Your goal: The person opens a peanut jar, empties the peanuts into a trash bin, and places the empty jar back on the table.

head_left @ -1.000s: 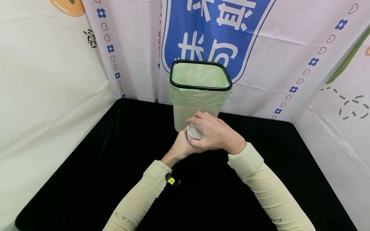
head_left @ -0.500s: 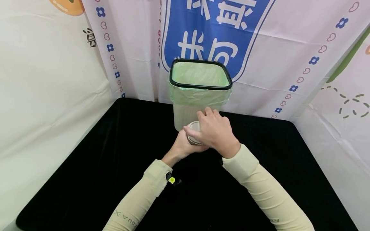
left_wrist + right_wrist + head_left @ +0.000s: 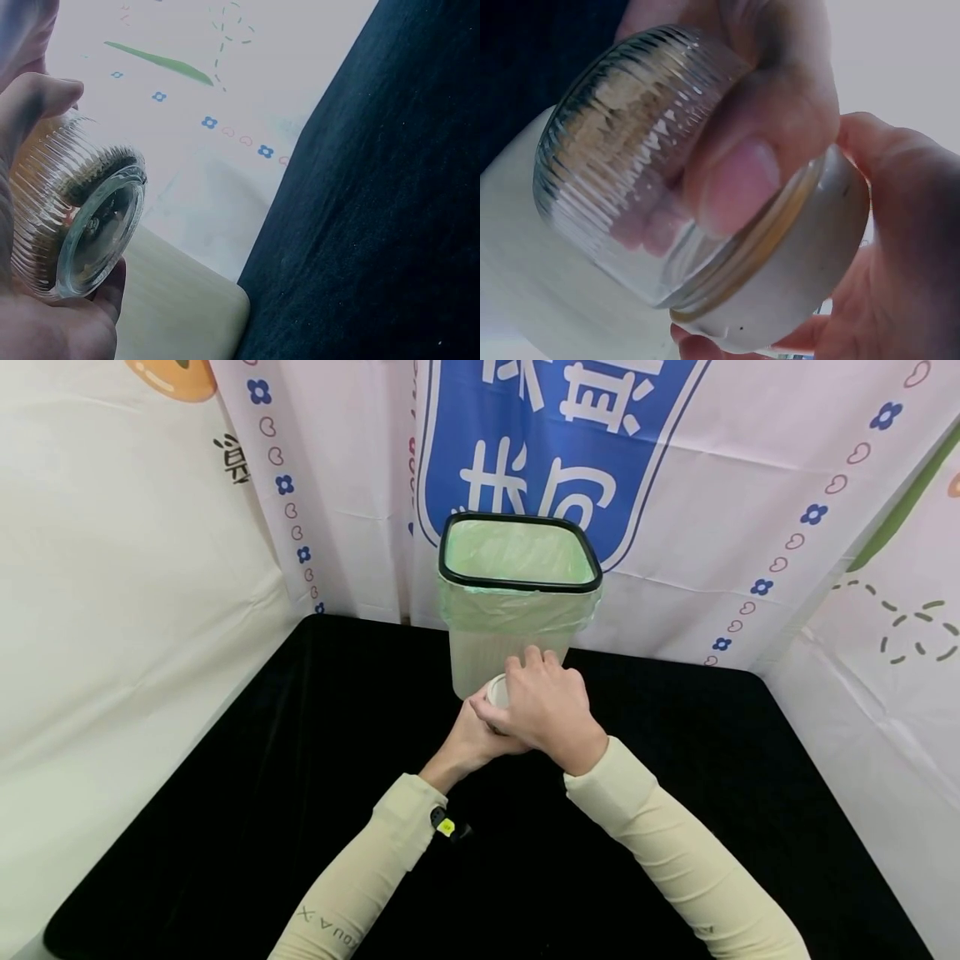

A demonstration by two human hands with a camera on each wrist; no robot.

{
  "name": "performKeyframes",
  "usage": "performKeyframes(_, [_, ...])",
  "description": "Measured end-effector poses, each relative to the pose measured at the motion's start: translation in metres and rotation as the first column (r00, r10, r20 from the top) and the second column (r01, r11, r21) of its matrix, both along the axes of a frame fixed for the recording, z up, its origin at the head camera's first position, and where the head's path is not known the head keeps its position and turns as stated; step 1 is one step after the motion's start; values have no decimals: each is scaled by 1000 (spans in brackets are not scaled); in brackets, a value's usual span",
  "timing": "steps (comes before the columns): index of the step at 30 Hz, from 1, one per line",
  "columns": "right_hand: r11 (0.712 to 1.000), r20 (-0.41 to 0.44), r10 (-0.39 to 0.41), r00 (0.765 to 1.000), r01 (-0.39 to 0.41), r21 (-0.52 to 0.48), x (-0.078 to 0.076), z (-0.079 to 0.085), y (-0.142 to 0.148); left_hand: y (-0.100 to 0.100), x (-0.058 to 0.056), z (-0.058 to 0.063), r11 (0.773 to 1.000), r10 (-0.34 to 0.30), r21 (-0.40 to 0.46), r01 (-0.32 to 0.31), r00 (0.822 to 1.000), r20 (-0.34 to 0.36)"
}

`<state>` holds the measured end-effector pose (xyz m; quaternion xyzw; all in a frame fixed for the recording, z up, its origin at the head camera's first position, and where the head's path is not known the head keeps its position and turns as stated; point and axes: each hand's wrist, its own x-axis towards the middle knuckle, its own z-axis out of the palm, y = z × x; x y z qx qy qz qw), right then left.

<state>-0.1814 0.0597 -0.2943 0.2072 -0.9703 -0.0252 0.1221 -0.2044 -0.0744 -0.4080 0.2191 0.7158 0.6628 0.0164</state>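
ribbed glass jar point(image 3: 630, 157) held above the bench, just in front of the bin point(image 3: 519, 602); left hand point(image 3: 468, 739) fingers wrapped round the body, right hand point(image 3: 546, 708) clamped on the white lid point(image 3: 795, 277). judgement: brace jar firm, twist lid only, keep level

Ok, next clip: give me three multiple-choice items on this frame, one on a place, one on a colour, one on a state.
1. Where does the bin stand?
A. at the table's far edge, behind the hands
B. on the floor
C. at the near left corner

2. What colour is the bag lining the bin?
A. black
B. light green
C. red

3. How is the glass jar held?
A. lying alone on the table
B. in the left hand, with the right hand on its lid
C. in the right hand only

Answers: 1 A, the head view shows it by the backdrop; 2 B, green film folds over the black rim; 3 B, the right wrist view shows fingers on both glass and lid.
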Motion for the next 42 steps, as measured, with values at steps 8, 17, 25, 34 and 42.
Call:
performKeyframes(8, [999, -50, 39, 998, -40, -13, -2, -2, 3, 0, 0, 0, 1000, -12, 14, 12, 1000, -2])
performKeyframes(17, [990, -109, 135, 985, -140, -33, -5, -2, 9, -1, 0, 0, 1000, -11, 26, 11, 1000, 25])
performKeyframes(25, [984, -48, 170, 984, -172, -52, -8, 2, 12, -2, 0, 1, 999, -22, 34, 22, 1000, 20])
performKeyframes(34, [974, -17, 222, 975, -223, -47, -12, 4, 16, -2, 0, 1, 1000, -18, 20, 18, 1000, -9])
performKeyframes(42, [962, 9, 263, 965, -262, -78, -17, 5, 19, -3, -2, 2, 999, -32, 23, 32, 999, -28])
